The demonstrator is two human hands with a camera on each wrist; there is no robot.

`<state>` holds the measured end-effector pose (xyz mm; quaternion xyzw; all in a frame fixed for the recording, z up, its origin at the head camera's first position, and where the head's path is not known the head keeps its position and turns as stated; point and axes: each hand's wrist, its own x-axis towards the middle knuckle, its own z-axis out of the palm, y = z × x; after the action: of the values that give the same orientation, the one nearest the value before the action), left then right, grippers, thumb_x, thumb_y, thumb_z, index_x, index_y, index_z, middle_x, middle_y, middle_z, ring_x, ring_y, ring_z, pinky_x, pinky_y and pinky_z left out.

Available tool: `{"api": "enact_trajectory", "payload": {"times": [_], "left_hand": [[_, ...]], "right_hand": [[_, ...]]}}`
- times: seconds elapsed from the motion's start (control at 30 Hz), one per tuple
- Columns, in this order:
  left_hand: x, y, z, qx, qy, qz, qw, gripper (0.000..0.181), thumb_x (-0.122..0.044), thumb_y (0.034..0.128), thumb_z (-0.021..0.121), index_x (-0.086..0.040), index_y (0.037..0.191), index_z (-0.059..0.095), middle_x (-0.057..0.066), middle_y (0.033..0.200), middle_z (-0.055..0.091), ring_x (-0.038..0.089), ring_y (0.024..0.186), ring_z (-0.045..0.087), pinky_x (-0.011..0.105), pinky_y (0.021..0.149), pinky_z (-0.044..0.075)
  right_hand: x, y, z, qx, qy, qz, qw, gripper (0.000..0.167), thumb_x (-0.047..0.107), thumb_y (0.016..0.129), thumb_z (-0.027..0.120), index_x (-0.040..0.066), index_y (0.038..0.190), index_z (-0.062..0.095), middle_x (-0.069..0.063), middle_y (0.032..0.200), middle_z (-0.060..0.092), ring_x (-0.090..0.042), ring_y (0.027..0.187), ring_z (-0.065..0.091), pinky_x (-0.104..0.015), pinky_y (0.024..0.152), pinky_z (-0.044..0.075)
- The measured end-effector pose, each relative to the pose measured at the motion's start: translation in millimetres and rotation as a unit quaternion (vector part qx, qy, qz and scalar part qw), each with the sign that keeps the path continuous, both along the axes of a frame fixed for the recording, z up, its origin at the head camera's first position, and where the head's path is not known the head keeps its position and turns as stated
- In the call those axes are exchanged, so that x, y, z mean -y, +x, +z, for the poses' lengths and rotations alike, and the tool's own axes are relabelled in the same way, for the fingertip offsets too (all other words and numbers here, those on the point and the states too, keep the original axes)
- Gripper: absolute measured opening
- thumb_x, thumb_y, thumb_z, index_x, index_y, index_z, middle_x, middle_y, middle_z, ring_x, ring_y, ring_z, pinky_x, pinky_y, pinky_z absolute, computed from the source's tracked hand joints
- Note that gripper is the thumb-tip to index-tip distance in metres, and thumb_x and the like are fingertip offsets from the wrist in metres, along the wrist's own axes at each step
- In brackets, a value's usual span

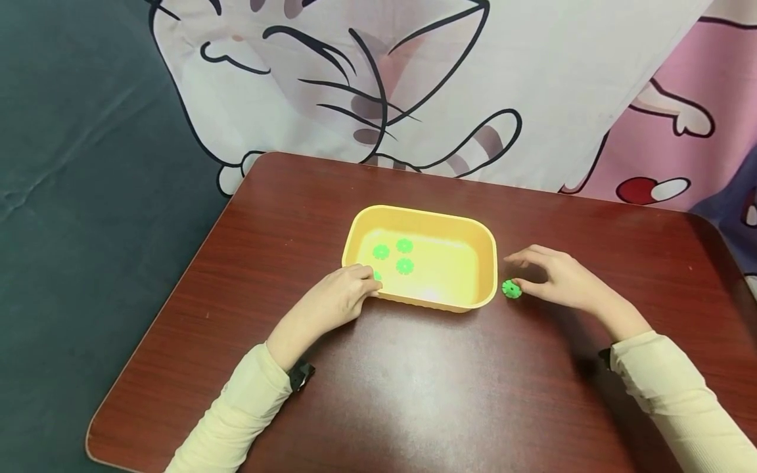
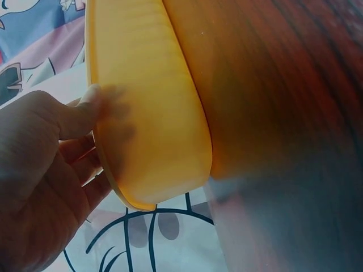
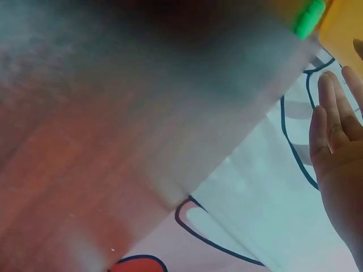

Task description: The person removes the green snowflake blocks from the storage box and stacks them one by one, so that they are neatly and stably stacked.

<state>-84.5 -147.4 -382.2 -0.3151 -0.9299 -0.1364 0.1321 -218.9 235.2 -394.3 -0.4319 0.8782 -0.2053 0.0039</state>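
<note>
A yellow tray [image 1: 434,304] stands on the table with several green flower-shaped pieces [image 1: 405,266] inside, towards its left part. My left hand [image 1: 343,293] grips the tray's near left rim, thumb on the outside and fingers over the edge; the left wrist view shows the hand [image 2: 51,164] pinching the tray wall [image 2: 153,113]. Just right of the tray lies another green piece [image 1: 511,289]. My right hand [image 1: 562,279] is beside that piece, thumb at its edge and the other fingers spread. In the right wrist view the green piece [image 3: 309,19] is near the tray [image 3: 343,28].
The brown table [image 1: 266,230] extends around the tray on all sides. Behind its far edge hangs a cloth [image 1: 562,85] with cartoon figures, and a dark green surface [image 1: 89,197] lies beyond the left edge.
</note>
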Motion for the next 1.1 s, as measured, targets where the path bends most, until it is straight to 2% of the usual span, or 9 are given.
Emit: {"api": "enact_trajectory", "payload": {"times": [0.33,0.5,0.57,0.63,0.7,0.8,0.87,0.97,1.1], "left_hand": [[2.5,1.4,2.7,-0.005,0.004,0.006,1.0,0.005,-0.008,0.0836,0.068,-0.01,0.08,0.069,-0.001,0.07,0.051,0.014,0.065,0.052,0.026,0.062,0.047],[1.7,0.5,2.2,0.002,-0.002,0.013,0.9999,0.006,-0.009,0.0858,0.066,-0.01,0.081,0.069,0.0,0.071,0.052,0.014,0.066,0.053,0.026,0.063,0.048],[0.9,0.6,2.0,0.002,-0.007,0.014,0.9999,0.006,-0.01,0.0862,0.066,-0.011,0.081,0.069,-0.001,0.071,0.051,0.014,0.067,0.052,0.026,0.063,0.048],[0.2,1.0,2.0,0.002,-0.01,0.015,0.9998,0.006,-0.01,0.0864,0.066,-0.01,0.081,0.069,0.0,0.071,0.051,0.015,0.067,0.052,0.026,0.064,0.048],[-0.8,1.3,2.1,0.001,-0.011,0.015,0.9998,0.006,-0.011,0.0867,0.065,-0.01,0.082,0.069,0.0,0.071,0.051,0.015,0.067,0.052,0.026,0.063,0.047],[-1.8,1.7,2.7,0.004,-0.008,0.014,0.9999,0.006,-0.01,0.0869,0.065,-0.01,0.082,0.069,0.0,0.07,0.051,0.015,0.067,0.052,0.026,0.063,0.047],[-2.2,1.9,3.2,0.007,-0.006,0.012,0.9999,0.007,-0.01,0.0872,0.065,-0.01,0.082,0.069,0.0,0.07,0.051,0.015,0.067,0.052,0.025,0.062,0.047],[-2.0,2.4,4.2,0.01,-0.009,0.011,0.9998,0.007,-0.01,0.0872,0.065,-0.009,0.082,0.069,0.0,0.07,0.051,0.016,0.067,0.053,0.026,0.063,0.048],[-1.9,2.5,4.5,0.014,-0.013,0.015,0.9997,0.006,-0.01,0.0871,0.065,-0.01,0.083,0.069,0.0,0.071,0.052,0.016,0.069,0.054,0.026,0.064,0.048]], "right_hand": [[21,-22.1,21.9,-0.048,-0.029,-0.016,0.9983,0.039,0.01,0.076,0.075,0.01,0.113,0.064,-0.002,0.103,0.062,-0.016,0.089,0.058,-0.036,0.074,0.047],[45,-27.2,31.0,-0.047,-0.059,0.007,0.9971,0.037,0.011,0.079,0.073,0.011,0.115,0.063,0.0,0.103,0.061,-0.012,0.091,0.057,-0.034,0.072,0.048],[57,-28.1,33.1,-0.038,-0.062,0.027,0.997,0.038,0.012,0.08,0.072,0.011,0.116,0.062,0.0,0.102,0.061,-0.01,0.09,0.055,-0.029,0.07,0.047],[68,-28.3,34.7,-0.025,-0.06,0.045,0.9969,0.039,0.014,0.08,0.071,0.011,0.118,0.061,-0.001,0.1,0.061,-0.01,0.082,0.054,-0.025,0.064,0.046],[78,-28.7,35.4,-0.009,-0.057,0.057,0.9967,0.04,0.015,0.081,0.071,0.01,0.119,0.059,-0.002,0.101,0.061,-0.011,0.082,0.054,-0.025,0.065,0.046],[91,-28.4,35.6,0.023,-0.048,0.064,0.9965,0.042,0.017,0.081,0.071,0.009,0.12,0.058,-0.004,0.106,0.061,-0.013,0.086,0.056,-0.032,0.073,0.048],[98,-28.5,34.9,0.043,-0.032,0.069,0.9961,0.043,0.02,0.082,0.071,0.009,0.122,0.058,-0.005,0.11,0.06,-0.014,0.096,0.056,-0.037,0.082,0.047],[111,-28.6,32.1,0.065,0.004,0.085,0.9943,0.048,0.026,0.082,0.071,0.01,0.124,0.056,-0.004,0.112,0.058,-0.014,0.099,0.055,-0.038,0.085,0.046],[131,-29.5,25.0,0.071,0.035,0.132,0.9881,0.05,0.027,0.081,0.071,0.008,0.125,0.055,-0.005,0.113,0.058,-0.015,0.101,0.055,-0.037,0.086,0.045]]}}
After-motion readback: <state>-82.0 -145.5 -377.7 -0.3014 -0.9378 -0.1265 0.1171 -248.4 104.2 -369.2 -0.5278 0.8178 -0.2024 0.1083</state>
